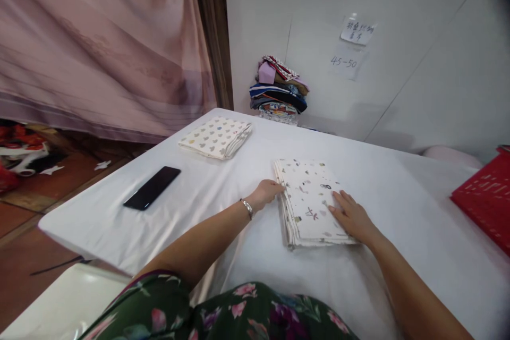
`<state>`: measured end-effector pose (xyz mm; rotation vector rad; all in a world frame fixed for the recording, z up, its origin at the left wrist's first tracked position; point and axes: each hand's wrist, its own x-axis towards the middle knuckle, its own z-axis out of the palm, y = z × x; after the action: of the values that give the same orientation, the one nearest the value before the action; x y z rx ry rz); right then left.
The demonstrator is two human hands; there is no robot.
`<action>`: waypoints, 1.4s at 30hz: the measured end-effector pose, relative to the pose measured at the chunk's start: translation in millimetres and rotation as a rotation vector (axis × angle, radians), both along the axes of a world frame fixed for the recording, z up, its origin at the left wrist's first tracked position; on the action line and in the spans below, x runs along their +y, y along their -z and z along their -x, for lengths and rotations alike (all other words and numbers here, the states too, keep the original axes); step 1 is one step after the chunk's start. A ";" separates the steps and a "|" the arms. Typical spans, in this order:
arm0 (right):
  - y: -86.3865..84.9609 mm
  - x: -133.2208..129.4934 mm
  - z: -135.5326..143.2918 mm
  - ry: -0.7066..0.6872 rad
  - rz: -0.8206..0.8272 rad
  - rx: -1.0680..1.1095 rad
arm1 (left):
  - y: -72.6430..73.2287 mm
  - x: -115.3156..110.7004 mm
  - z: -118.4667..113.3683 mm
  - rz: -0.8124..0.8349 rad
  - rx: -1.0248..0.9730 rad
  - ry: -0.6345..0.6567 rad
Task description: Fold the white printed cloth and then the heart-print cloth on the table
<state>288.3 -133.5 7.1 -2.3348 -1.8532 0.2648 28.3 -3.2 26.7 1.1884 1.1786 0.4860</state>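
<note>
Both hands (268,192) (353,216) on folded cloth (308,199), long axis pointing away

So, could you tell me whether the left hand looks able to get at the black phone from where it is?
Probably yes. The left hand rests at the folded printed cloth's edge, and only bare white tabletop lies between it and the black phone.
</note>
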 end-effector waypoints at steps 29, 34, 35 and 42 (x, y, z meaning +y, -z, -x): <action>-17.4 -48.1 104.2 -0.482 -0.378 0.201 | 1.9 -40.9 6.7 -0.013 -0.022 0.181; -16.9 -47.9 106.2 -0.423 -0.398 0.342 | -1.7 -49.9 5.8 0.000 -0.009 0.224; -17.1 -48.2 107.5 -0.410 -0.411 0.367 | -2.7 -52.0 5.2 -0.005 0.004 0.231; -10.4 -51.3 113.2 -0.487 -0.420 0.299 | -1.4 -61.6 10.5 0.056 -0.057 0.255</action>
<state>175.1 -184.9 17.5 -1.4713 -2.0502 0.2327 17.8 -64.8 28.1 1.2477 0.9699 0.2904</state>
